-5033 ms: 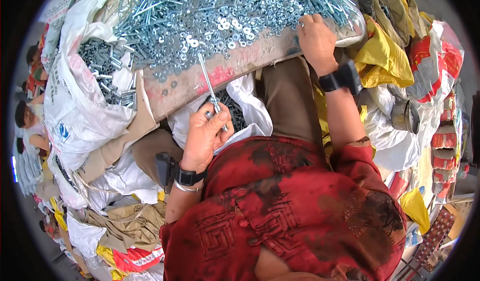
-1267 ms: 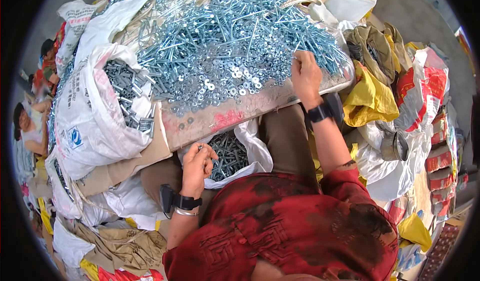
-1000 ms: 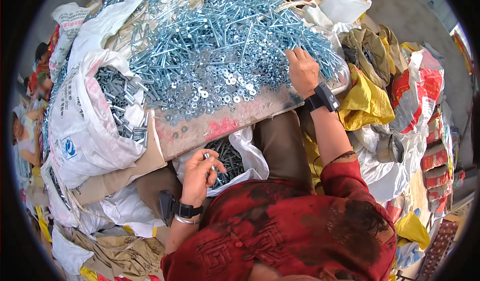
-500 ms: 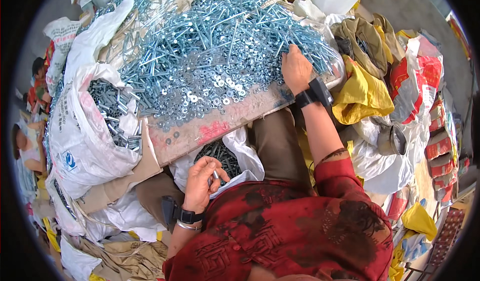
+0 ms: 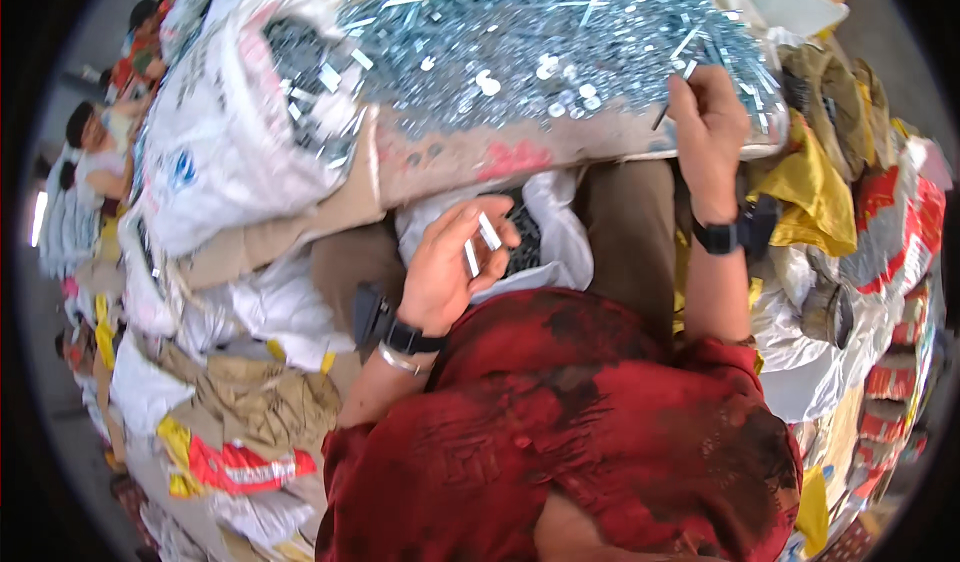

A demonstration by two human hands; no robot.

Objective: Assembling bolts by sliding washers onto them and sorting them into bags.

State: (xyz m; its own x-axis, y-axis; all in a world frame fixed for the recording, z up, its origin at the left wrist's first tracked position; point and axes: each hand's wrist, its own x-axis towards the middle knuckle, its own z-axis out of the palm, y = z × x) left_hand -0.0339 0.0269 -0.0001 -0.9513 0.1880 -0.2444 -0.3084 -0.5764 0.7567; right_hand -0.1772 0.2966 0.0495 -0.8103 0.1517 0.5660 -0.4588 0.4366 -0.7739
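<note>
My left hand (image 5: 450,267) is curled palm-up above my lap, with two short shiny metal sleeves (image 5: 489,231) between its fingers. My right hand (image 5: 712,127) pinches a thin metal bolt (image 5: 660,116) over the right part of the board's front edge; motion blur hides its detail. Beyond it spreads a heap of long thin bolts (image 5: 440,0), with loose washers (image 5: 488,86) scattered on the near side. A white sack (image 5: 228,177) at the left stands open, full of metal sleeves (image 5: 330,77).
Between my knees an open white bag (image 5: 565,232) holds dark metal pieces (image 5: 524,237). The board's bare edge (image 5: 450,157) runs across in front of me. Yellow cloth (image 5: 815,192) and sacks crowd the right side. Other people (image 5: 100,142) sit at the far left.
My right hand has drawn back from the heap, now with a bolt in its fingers. My left hand has turned, showing two sleeves. The whole view has shifted and blurred.
</note>
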